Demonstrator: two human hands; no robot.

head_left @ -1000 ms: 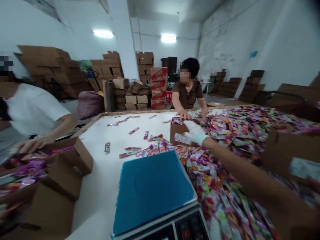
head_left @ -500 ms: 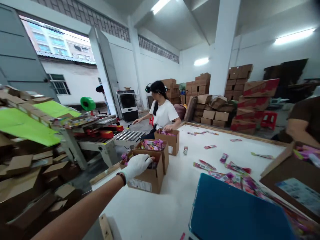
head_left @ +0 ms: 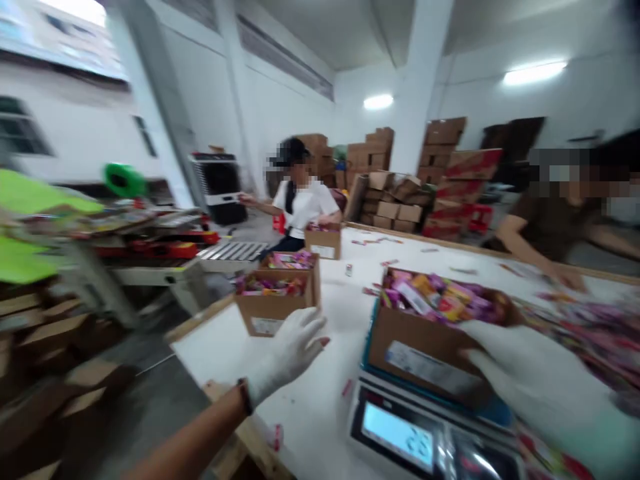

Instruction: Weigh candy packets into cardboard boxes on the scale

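Observation:
My left hand (head_left: 293, 350), in a white glove, hovers over the white table with fingers stretched out and nothing in them. Just beyond it stands a cardboard box (head_left: 270, 308) of small purple and yellow packets. On the blue platform of a digital scale (head_left: 390, 430) sits another cardboard box (head_left: 425, 350), filled with bright packets (head_left: 440, 297). My right hand (head_left: 540, 380), gloved and blurred, grips this box at its near right corner; some of its fingers are hidden. The scale's lit display shows blurred digits.
Two more filled boxes stand farther along the table's left edge, beside a person in white (head_left: 310, 203). Another person in a dark shirt (head_left: 545, 220) reaches over loose packets (head_left: 590, 327) at right. A roller conveyor (head_left: 233, 250) lies left; stacked cartons (head_left: 390, 200) stand behind.
My left hand has left the box at the left and moved nearer. My right hand has come into view with a filled box, now on the scale. The view has turned right.

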